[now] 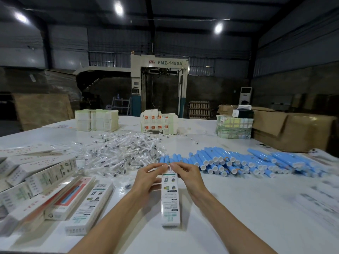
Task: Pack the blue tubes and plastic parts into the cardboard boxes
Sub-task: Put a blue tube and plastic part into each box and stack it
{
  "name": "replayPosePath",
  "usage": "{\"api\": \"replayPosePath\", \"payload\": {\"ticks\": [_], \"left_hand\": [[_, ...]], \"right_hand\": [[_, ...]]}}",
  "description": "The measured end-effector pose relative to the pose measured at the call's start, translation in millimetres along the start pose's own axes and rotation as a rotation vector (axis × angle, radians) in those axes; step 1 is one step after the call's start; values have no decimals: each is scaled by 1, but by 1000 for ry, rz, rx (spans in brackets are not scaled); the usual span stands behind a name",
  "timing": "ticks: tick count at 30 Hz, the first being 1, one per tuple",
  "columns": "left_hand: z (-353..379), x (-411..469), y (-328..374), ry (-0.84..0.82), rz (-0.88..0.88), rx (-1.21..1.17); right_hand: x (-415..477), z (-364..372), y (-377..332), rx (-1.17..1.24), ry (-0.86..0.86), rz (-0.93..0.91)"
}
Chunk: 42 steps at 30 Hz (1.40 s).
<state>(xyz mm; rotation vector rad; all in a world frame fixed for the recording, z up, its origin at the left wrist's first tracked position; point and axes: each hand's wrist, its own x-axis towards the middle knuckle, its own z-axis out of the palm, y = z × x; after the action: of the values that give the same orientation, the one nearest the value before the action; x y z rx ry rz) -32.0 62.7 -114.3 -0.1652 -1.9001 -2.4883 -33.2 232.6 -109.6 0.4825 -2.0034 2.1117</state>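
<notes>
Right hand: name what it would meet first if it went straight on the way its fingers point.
The right hand pinches the far end of the box; past it, probably the blue tubes, though depth is unclear.

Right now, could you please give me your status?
Left hand and right hand pinch box at far end. Box flat on table; tubes, parts piled beyond. Nothing blocking.

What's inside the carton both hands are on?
Nothing inside shows. The narrow printed carton is opaque, and the left hand and right hand pinch its far end, covering the opening. Whether it is packed cannot be told.
</notes>
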Motion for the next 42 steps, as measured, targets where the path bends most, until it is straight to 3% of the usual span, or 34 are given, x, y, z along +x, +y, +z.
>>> {"api": "replayPosePath", "payload": {"ticks": [6, 14, 19, 23, 27, 30, 33, 38, 42], "left_hand": [[6, -2, -2, 23, -23, -13], [23, 2, -8, 78, 31, -80], [52, 0, -24, -11, 63, -115], [76, -4, -34, -117, 98, 60], [70, -8, -41, -250, 227, 368], [54, -10, -52, -203, 442, 638], [49, -10, -58, -171, 531, 793], [48, -5, -60, -140, 585, 938], [47, -1, -64, -151, 639, 997]], "right_hand": [[-4, -6, 2, 45, -33, 50], [-39, -24, -6, 126, -106, 333], [-55, -61, -16, 159, -131, 363], [-68, -95, -21, 53, -69, 382], [-80, -154, -64, -263, 73, 262], [-78, -231, -102, -617, 207, 162], [-77, -313, -130, -1053, 283, 98], [-104, -392, -133, -1670, 301, 320], [-124, -413, -117, -2032, 265, 328]]}}
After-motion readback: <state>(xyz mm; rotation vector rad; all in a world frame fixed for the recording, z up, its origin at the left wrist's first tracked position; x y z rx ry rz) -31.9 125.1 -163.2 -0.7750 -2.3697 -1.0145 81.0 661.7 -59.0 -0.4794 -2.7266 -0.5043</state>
